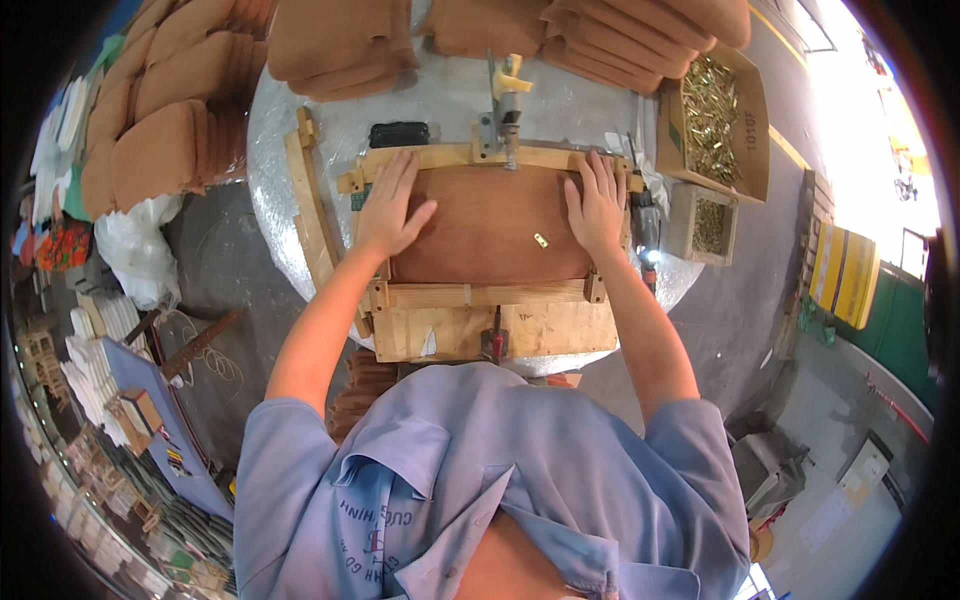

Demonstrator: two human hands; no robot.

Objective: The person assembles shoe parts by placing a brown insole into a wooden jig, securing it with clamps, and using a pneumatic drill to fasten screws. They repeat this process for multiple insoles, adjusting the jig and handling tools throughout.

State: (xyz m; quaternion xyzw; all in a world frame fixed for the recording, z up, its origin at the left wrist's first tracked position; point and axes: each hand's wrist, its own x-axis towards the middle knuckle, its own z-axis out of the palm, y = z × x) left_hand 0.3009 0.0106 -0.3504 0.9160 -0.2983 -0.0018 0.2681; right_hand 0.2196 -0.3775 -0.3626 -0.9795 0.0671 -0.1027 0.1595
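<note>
A brown curved wooden panel (470, 215) lies inside a pale wooden frame (430, 295) in front of me. My left hand (393, 208) lies flat over the panel's left edge, fingers stretched toward the frame's far bar and thumb out over the panel. Over the right edge rests my right hand (598, 205), its fingers also stretched out toward the far bar. Neither hand grips anything. On the panel, left of my right wrist, sits a small brass-coloured metal piece (541, 241), like a little hinge. A clamp with a yellow handle (513, 78) stands at the middle of the far bar.
Stacks of brown panels (340, 50) line the table's far side. At right stand a cardboard box (745, 130) of brass-coloured pieces and a smaller box (688, 225) of small parts. A power tool (647, 235) lies beside the frame; a black case (399, 134) lies beyond it.
</note>
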